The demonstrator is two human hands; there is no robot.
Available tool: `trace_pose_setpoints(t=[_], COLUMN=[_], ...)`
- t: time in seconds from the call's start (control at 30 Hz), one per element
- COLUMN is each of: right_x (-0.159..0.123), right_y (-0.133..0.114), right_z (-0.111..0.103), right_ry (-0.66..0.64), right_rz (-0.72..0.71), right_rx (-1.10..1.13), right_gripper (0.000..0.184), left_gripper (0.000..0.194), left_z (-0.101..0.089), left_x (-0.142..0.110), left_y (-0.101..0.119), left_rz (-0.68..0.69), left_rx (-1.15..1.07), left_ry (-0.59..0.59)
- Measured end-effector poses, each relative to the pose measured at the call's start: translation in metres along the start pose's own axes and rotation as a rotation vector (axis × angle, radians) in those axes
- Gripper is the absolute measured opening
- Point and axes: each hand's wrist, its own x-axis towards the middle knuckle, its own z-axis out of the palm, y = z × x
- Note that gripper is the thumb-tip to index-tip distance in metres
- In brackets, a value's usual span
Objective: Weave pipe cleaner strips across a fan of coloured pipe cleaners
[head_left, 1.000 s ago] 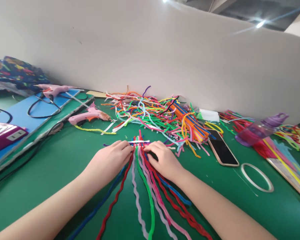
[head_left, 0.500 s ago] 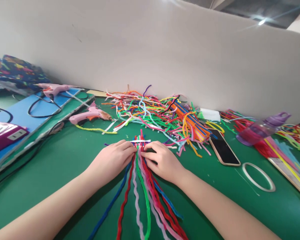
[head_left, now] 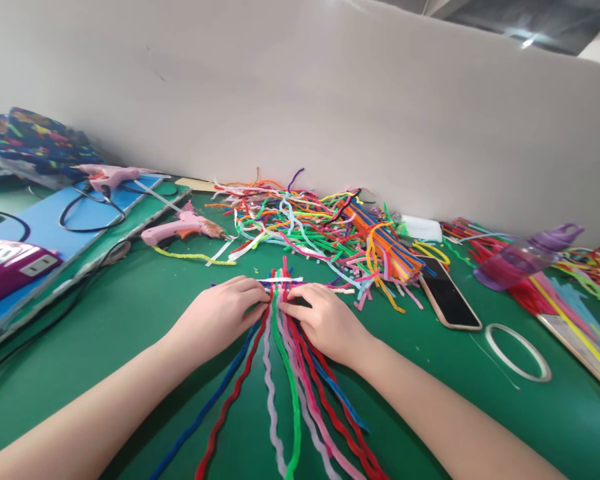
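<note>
The stems (head_left: 282, 347) lie on the table (head_left: 130, 300) straight ahead of the person, gathered tight at the far end and fanned toward the body, presumably so that each colour can be told apart. The left hand (head_left: 230, 308) and right hand (head_left: 327, 321) flank the gathered part, probably to press it into line. Fingertips of both touch the stems, thumbs close to forefingers (whether they pinch, one cannot tell). One white strip (head_left: 287, 280) crosses just beyond, perhaps to bind the row. By count, about nine tails fan out: three red, two blue, two lilac, one green, one pink. Around them are two glue guns (head_left: 111, 177), one phone (head_left: 450, 299), one bottle (head_left: 523, 261), one ring (head_left: 491, 333) and a pile (head_left: 300, 223) too tangled to count.
</note>
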Motion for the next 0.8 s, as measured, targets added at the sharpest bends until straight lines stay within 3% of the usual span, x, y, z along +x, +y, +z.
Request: trace_pose_setpoints(t=[0.5, 0.8], right_x=[-0.0042, -0.0009], right_y=[0.0008, -0.0016], right_z=[0.0022, 0.0022], right_ry=[0.035, 0.017], right_rz=[-0.133, -0.151], right_rx=[-0.042, -0.062], right_gripper=[0.034, 0.031], left_gripper=[0.026, 0.021], left_z=[-0.0051, 0.0005], left_x=[0.0001, -0.0010], left_y=[0.0024, 0.0010], left_rz=[0.078, 0.028], left_rx=[-0.049, -0.224], left_ry=[-0.050, 0.052])
